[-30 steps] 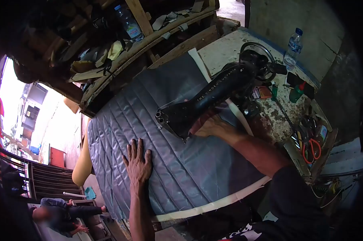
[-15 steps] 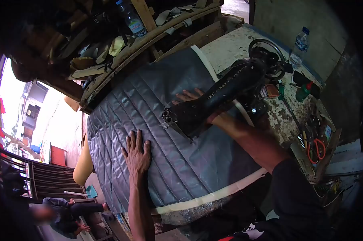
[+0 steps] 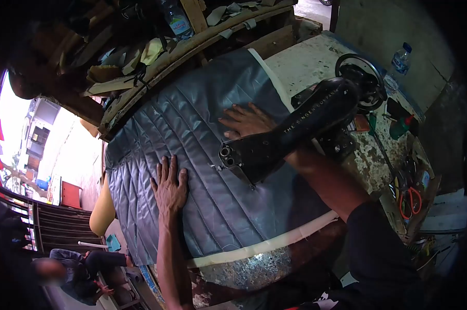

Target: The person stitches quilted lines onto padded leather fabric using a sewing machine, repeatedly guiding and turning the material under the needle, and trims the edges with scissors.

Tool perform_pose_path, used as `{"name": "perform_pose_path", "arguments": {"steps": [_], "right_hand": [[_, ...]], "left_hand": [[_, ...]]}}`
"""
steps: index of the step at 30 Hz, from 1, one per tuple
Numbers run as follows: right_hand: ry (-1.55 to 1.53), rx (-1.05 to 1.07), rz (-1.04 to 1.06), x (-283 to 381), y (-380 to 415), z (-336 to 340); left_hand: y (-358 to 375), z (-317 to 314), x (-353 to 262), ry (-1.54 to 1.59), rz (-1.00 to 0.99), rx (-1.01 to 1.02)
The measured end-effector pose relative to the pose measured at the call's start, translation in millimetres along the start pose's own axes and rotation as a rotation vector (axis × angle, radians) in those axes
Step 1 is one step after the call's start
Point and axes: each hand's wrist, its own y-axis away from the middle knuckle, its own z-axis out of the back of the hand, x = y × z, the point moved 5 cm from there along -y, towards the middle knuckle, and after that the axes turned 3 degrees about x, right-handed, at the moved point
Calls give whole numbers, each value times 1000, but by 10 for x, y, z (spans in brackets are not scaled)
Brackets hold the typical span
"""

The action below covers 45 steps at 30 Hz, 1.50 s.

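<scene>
A dark grey vinyl sheet (image 3: 220, 206) with parallel stitched ribs and a cream edge strip is spread under a black Singer sewing machine (image 3: 290, 126). My left hand (image 3: 170, 187) lies flat on the ribbed part, fingers stretched out, left of the machine's needle end. Reaching beneath the machine's arm, my right hand (image 3: 250, 123) presses flat on the sheet's far side with its fingers spread. The machine hides part of that wrist. Neither hand grasps anything.
A handwheel (image 3: 365, 77) stands at the machine's right end. Beyond it is a water bottle (image 3: 400, 61); orange-handled scissors (image 3: 410, 202) hang at the table's right edge. A wooden shelf with scraps (image 3: 153, 50) borders the far side. A person (image 3: 81, 271) sits at lower left.
The sheet has slid away from me under the machine, baring more worn tabletop at the near edge. Both hands moved forward with it, and more of my right hand shows. The view has shifted slightly.
</scene>
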Motion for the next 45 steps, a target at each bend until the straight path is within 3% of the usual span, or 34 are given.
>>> {"name": "perform_pose_path", "arguments": {"steps": [36,43,45], "right_hand": [[22,161,-92,-234,-1061,62],[-9,59,-57,-350,-1217,-25],[-28,-90,-28,-306,-1178,-6]], "left_hand": [[-1127,90,256,-17,-8,-30],[-1247,114,246,7,-4,-51],[-1226,110,278,19,-22,-37]]}}
